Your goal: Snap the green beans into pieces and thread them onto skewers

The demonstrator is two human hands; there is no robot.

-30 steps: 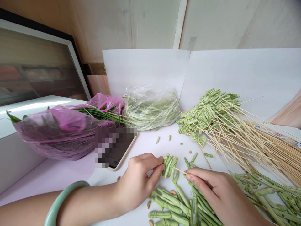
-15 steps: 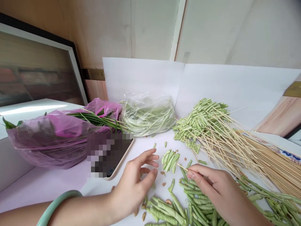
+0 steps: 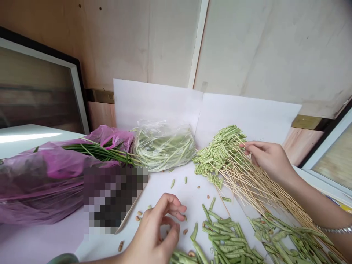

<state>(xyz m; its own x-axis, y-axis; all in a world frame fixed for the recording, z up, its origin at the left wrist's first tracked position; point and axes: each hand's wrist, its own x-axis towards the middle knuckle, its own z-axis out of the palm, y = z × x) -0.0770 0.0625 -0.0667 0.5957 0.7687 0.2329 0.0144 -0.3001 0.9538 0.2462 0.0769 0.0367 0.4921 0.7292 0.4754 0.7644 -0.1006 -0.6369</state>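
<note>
My right hand (image 3: 268, 157) reaches out over the pile of bean skewers (image 3: 217, 154). Its fingers are pressed together on the end of a thin bamboo skewer lying on that pile. My left hand (image 3: 156, 227) hovers low over the white sheet (image 3: 189, 194) with its fingers curled apart and nothing in them. It is close to a few loose bean seeds (image 3: 185, 231). Cut green bean pieces (image 3: 228, 238) lie in a heap to its right.
A clear bag of long beans (image 3: 163, 145) and a purple bag of chives (image 3: 41, 179) lie at the back left. A phone (image 3: 115, 198) rests beside them. Bare skewers (image 3: 275, 198) fan out to the right. White paper (image 3: 154, 102) stands against the wooden wall.
My right hand has carried the loaded skewer from the front up onto the pile. My left hand let go of the bean bundle and drew back. The camera tilted up.
</note>
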